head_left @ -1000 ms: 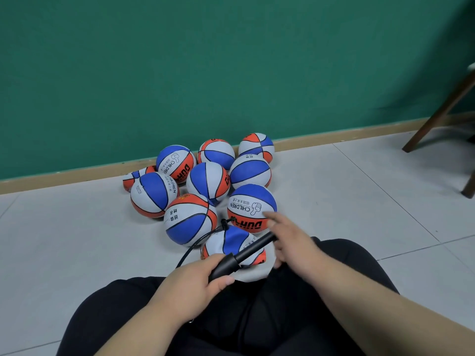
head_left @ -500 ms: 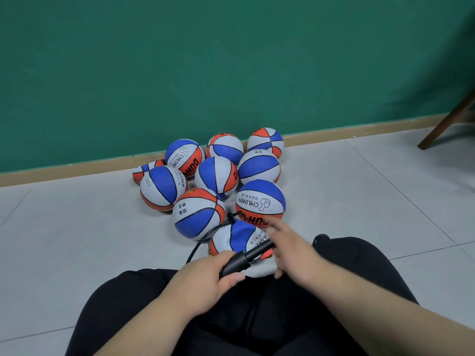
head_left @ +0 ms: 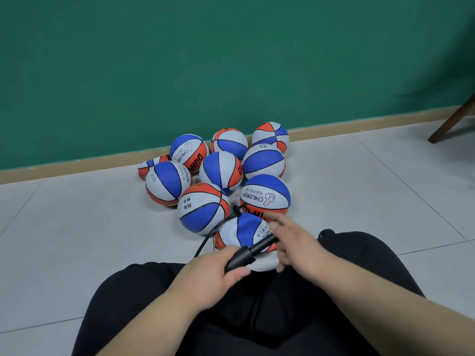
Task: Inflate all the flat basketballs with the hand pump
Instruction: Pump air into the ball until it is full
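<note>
A black hand pump lies across my lap. My left hand grips its barrel. My right hand holds the handle end of the thin rod, index finger sticking out; the handle itself is hidden in the palm. A black hose loops from the pump to the top of a dented, soft basketball on the floor just in front of my legs. Behind it, several round blue, white and orange basketballs are piled toward the wall. One flattened ball peeks out at the pile's far left.
I sit cross-legged in black trousers on a pale tiled floor. A green wall with a tan skirting board runs behind the balls. A brown chair leg stands at the far right.
My right hand has pushed the rod a little further into the barrel. The view has shifted left, so the chair sits nearer the frame's right edge.
</note>
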